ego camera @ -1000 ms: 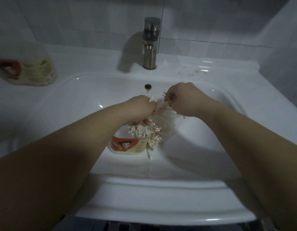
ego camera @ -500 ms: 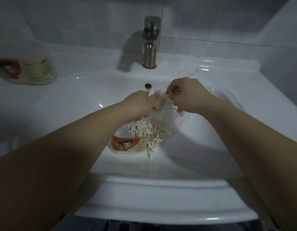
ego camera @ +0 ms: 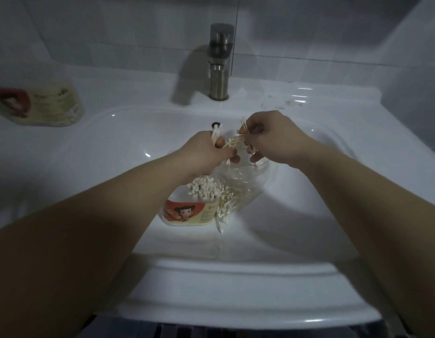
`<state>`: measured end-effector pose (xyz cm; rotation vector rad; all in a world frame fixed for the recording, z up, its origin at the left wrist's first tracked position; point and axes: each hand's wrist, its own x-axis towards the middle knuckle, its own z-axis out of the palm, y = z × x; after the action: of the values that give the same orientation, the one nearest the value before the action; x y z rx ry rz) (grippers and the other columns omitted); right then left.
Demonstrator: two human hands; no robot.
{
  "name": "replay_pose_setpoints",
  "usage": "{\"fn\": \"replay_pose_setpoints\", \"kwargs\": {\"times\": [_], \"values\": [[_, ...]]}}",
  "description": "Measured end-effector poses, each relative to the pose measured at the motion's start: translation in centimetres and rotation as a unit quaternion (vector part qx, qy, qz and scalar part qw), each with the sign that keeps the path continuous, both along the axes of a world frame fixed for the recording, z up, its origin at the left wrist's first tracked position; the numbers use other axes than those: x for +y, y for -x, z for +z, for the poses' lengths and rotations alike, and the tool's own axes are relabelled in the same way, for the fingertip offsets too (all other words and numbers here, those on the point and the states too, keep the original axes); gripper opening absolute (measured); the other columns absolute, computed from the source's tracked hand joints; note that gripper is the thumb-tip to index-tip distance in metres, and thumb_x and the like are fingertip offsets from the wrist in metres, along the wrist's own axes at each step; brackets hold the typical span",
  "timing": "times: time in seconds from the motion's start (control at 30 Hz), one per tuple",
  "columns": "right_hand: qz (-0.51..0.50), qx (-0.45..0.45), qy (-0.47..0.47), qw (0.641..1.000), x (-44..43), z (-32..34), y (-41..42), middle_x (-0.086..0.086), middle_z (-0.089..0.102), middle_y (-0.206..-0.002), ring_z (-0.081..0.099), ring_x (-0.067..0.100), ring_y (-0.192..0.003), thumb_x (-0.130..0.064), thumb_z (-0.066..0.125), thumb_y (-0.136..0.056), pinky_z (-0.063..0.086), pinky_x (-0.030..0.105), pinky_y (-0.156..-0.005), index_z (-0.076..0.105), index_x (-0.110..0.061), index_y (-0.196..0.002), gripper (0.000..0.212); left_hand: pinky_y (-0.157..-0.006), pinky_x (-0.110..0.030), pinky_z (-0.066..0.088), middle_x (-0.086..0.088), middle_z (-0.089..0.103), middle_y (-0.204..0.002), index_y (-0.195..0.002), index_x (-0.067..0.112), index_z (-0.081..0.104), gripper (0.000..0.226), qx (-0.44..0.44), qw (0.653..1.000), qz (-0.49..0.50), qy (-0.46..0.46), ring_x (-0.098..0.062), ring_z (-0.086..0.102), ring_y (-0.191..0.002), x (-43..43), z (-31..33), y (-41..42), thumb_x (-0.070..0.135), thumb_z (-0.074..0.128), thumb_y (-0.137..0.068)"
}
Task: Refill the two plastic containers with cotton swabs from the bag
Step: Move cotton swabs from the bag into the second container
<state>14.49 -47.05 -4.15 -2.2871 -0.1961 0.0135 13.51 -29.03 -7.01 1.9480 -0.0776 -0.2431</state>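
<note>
In the head view, the left hand (ego camera: 209, 152) pinches a small bundle of cotton swabs (ego camera: 216, 135) upright above the open container (ego camera: 189, 211) in the sink basin (ego camera: 102, 147), probably to align them before dropping them in. The right hand (ego camera: 267, 137), just right of it, pinches a few tangled swabs drawn from the clear bag (ego camera: 238, 184) slumped against that container; a second container (ego camera: 41, 106) sits well left on the counter (ego camera: 138, 89).

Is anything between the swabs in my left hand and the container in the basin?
Only the left hand itself. Its swabs are held above the open, nearly full container, and the hand and wrist overhang its mouth.
</note>
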Motion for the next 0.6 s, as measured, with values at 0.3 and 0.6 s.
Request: {"fn": "replay_pose_setpoints", "kwargs": {"times": [0.3,0.6], "values": [[-0.016,0.002,0.047,0.999,-0.49,0.16,-0.08,0.014,0.072,-0.084,0.074,0.024,-0.062,0.001,0.049,-0.09,0.065,0.043,-0.067,0.068,-0.017,-0.089,0.026,-0.055,-0.028,0.038,-0.007,0.068,-0.083,-0.078,0.018,0.041,0.027,0.007,0.998,-0.035,-0.046,-0.022,0.044,-0.071,0.15,0.57,0.02,0.006,0.053,-0.099],[-0.007,0.014,0.059,0.998,-0.66,0.12,-0.19,0.013,0.07,-0.085,0.07,0.022,-0.061,0.005,0.051,-0.087,0.061,0.029,-0.057,0.068,-0.018,-0.086,0.028,-0.053,-0.028,0.034,-0.001,0.065,-0.075,-0.081,0.021,0.04,0.026,-0.003,1.0,-0.008,-0.019,-0.016,0.042,-0.061,-0.06,0.9,-0.06,0.001,0.048,-0.096]]}}
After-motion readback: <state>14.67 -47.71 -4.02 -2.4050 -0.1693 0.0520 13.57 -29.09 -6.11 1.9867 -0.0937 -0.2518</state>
